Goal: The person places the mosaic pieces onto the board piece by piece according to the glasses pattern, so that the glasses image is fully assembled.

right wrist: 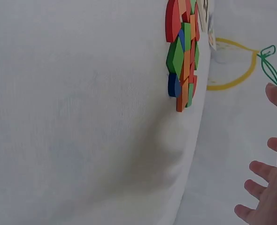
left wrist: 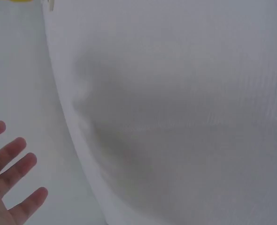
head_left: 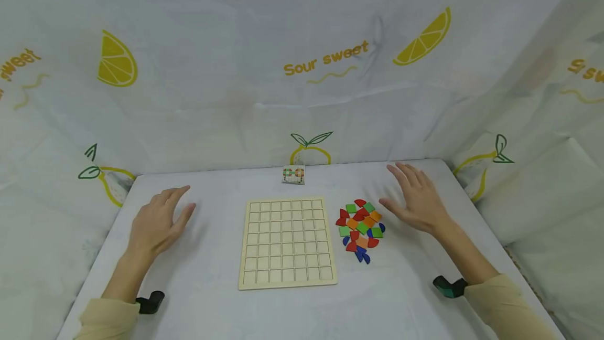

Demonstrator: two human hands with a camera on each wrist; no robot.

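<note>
My left hand (head_left: pixel 155 222) hovers over the left side of the table, fingers relaxed and holding nothing. In the left wrist view its spread fingers (left wrist: pixel 16 173) show at the lower left. My right hand (head_left: pixel 417 198) is held above the table's right side, also relaxed and bare. Nearest to it lies a loose pile of flat coloured pieces (head_left: pixel 362 227): red and blue rounded ones, green and orange squares. Between the hands lies a pale wooden grid board (head_left: pixel 288 243), its square cells bare. The right wrist view shows the pieces (right wrist: pixel 178 58) edge-on and the right hand (right wrist: pixel 274 173) at right.
A small card (head_left: pixel 293 174) with a coloured pattern stands or lies at the table's back edge. White cloth (head_left: pixel 212 67) with lemon prints hangs behind and at the sides. The white table (head_left: pixel 207 308) holds all the things. Black straps (head_left: pixel 151 303) sit at both wrists.
</note>
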